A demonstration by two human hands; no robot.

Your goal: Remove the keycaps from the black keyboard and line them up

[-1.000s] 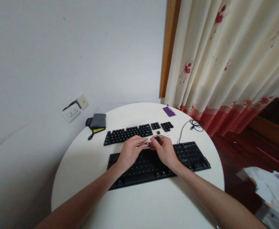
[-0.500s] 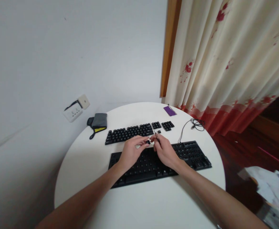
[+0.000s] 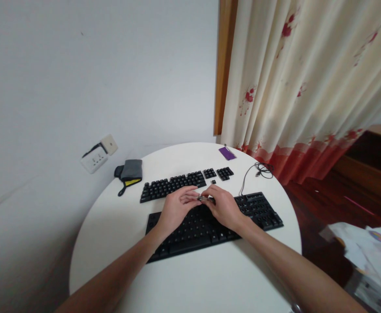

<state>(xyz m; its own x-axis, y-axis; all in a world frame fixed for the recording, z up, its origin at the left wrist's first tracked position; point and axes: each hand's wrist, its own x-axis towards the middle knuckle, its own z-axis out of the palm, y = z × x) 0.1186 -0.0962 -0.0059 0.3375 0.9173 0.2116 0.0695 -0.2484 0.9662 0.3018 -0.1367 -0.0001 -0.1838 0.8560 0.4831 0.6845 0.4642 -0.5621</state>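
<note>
Grip pinched tight: left hand (image 3: 176,209), right hand (image 3: 224,208) on small piece (image 3: 204,199)

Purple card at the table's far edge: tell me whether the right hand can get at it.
Probably yes: only low keycap rows lie between, nothing stands over the purple card, though the right hand pinches a small part.

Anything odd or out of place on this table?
Yes. Loose keycaps lie in rows on the table beyond the keyboard, one stray keycap apart from them. The wall socket sits tilted. The left hand and right hand pinch a small object together over the keyboard.
</note>
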